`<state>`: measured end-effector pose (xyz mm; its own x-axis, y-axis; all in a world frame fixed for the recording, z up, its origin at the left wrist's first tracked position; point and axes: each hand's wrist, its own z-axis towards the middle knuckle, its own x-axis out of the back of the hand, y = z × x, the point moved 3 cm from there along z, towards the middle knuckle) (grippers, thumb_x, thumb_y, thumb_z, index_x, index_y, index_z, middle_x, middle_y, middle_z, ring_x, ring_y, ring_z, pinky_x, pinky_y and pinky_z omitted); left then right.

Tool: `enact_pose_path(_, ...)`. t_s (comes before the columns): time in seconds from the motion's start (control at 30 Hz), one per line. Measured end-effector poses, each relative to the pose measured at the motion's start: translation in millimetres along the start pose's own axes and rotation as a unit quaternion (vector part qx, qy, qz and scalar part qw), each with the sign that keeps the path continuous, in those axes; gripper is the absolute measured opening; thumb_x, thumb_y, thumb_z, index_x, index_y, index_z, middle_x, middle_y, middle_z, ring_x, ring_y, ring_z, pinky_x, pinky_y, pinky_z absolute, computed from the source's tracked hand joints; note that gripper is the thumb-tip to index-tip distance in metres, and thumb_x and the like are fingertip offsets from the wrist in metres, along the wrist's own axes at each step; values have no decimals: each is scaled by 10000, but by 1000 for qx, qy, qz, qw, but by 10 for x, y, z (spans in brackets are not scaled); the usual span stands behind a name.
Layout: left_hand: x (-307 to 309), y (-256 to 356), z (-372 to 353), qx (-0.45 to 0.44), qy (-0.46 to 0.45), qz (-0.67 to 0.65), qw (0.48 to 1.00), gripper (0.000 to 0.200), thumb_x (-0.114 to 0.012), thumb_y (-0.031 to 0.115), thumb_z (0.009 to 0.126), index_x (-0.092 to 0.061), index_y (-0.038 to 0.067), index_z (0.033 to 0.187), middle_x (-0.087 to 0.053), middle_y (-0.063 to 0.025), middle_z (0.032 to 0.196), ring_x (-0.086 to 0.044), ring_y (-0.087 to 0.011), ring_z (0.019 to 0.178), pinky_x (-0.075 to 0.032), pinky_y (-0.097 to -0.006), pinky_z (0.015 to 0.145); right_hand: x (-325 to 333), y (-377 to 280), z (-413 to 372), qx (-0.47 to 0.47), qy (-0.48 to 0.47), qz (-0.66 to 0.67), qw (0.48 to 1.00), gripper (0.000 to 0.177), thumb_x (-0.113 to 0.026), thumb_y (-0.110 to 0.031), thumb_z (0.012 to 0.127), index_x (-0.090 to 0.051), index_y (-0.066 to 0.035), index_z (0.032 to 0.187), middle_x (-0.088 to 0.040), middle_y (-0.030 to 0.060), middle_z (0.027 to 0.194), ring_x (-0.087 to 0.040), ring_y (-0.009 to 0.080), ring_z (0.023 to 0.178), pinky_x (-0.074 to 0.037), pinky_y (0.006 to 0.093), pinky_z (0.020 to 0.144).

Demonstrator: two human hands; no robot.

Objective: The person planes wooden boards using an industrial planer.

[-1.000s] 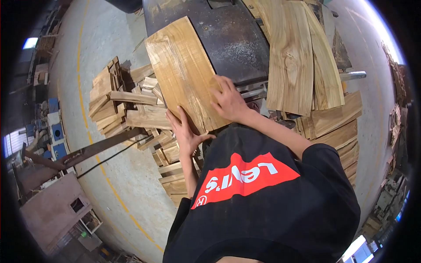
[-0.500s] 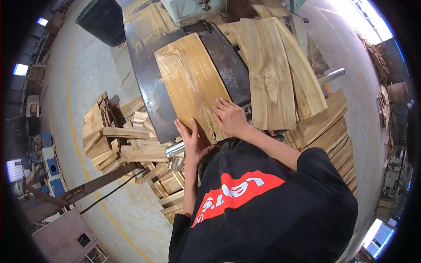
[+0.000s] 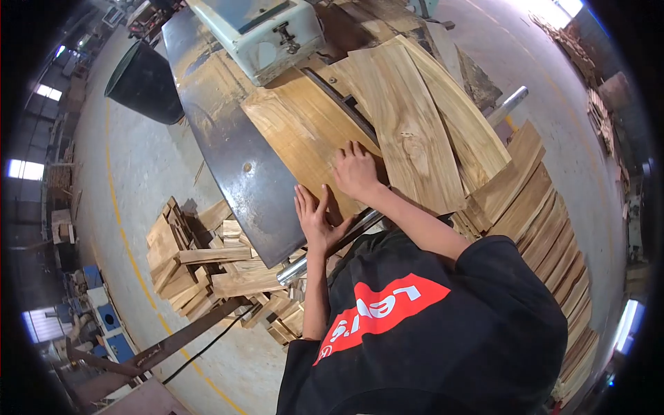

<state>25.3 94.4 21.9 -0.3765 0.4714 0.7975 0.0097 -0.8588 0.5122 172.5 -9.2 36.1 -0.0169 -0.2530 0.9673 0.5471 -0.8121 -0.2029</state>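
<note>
A wide wooden board (image 3: 294, 128) lies flat on the dark metal machine table (image 3: 249, 180). Its far end reaches the pale green machine housing (image 3: 273, 52), and a dark metal guide rail (image 3: 342, 100) runs along its right side. My left hand (image 3: 318, 221) rests at the near left edge of the board, fingers spread and thumb out. On the board's near right part my right hand (image 3: 356, 173) lies with its fingers bent a little. Neither hand is wrapped round anything. The far end of the board is partly hidden by the housing.
Two more boards (image 3: 415, 131) lie to the right of the rail. A metal bar (image 3: 294, 270) runs along the table's near edge. Offcuts (image 3: 221, 256) are heaped on the floor at left, stacked planks (image 3: 546, 228) at right. A dark bin (image 3: 142, 86) stands far left.
The board has slid away from me along the rail toward the machine housing, both hands moving with it. The camera view has also shifted, showing more of the housing.
</note>
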Motion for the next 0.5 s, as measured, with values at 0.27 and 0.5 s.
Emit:
enact_pose_path(0.27,42,-364,562,0,16,31,999,1006,-954,546,679,-620,111,1522,-322,-440,1636,-270,-575,1569,-262,-595,1279,-458,-174,316,5,83,81,993,708,-555,-316,1030,-395,67,1605,-281,341,1705,-212,497,1612,-141,622,1314)
enact_pose_path(0.5,75,-619,909,14,3,53,999,1040,-939,605,676,-615,121,1537,-362,-403,1638,-279,-519,1589,-261,-571,1281,-456,-166,785,19,130,166,977,659,-591,-304,1005,-479,23,1566,-333,305,1695,-251,479,1601,-164,567,1322)
